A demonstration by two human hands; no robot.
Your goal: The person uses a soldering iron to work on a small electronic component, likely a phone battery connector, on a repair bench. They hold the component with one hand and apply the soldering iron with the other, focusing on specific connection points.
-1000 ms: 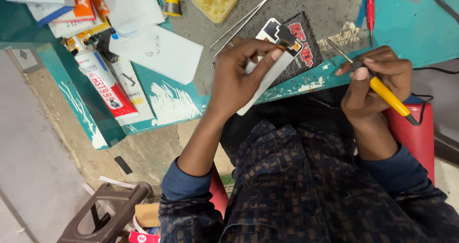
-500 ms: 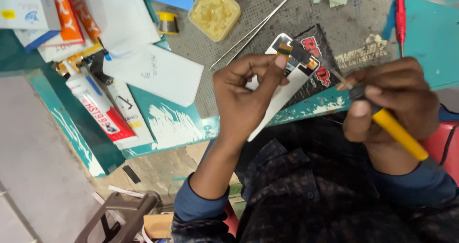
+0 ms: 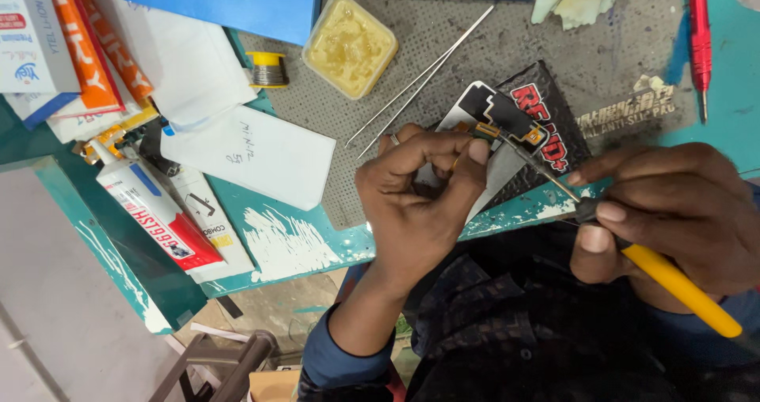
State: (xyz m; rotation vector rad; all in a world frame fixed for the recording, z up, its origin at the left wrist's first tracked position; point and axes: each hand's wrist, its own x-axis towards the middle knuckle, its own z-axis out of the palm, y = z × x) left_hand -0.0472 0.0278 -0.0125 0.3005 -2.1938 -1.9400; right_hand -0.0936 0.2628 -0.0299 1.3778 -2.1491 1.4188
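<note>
While viewed from the head camera, recorded as follows:

Landmark: grey perforated mat [image 3: 443,62] on the teal counter [image 3: 301,244].
Left hand [image 3: 416,200]: at the near edge of the mat; grip pressed together, pinching a thin white panel with black flex part [image 3: 495,121] between thumb and fingers.
Right hand [image 3: 673,212]: right of the mat's near corner; grip closed around a yellow-handled tool [image 3: 681,291], fingertips pinching close to the shaft.
Tool tip [image 3: 518,150]: touching or just short of the small gold connector on the panel; cannot tell which.
Panel location: held tilted above a black packet with red print [image 3: 554,125], near the mat's front edge.
On the mat, far side: tweezers [image 3: 423,77], tub of yellowish paste [image 3: 350,44], solder spool [image 3: 267,70].
Left of the mat: white paper card [image 3: 253,153], red and white tube [image 3: 158,212].
Right of the mat: red pen-like tool [image 3: 698,30].
Risk 1: tip slipping off the connector, likely from too steep an angle; scratch or torn flex judged possible.
Risk 2: panel twisting in the pinch, caused by side load from the tool.
Risk 3: panel dropping past the counter edge if the pinch loosens.
</note>
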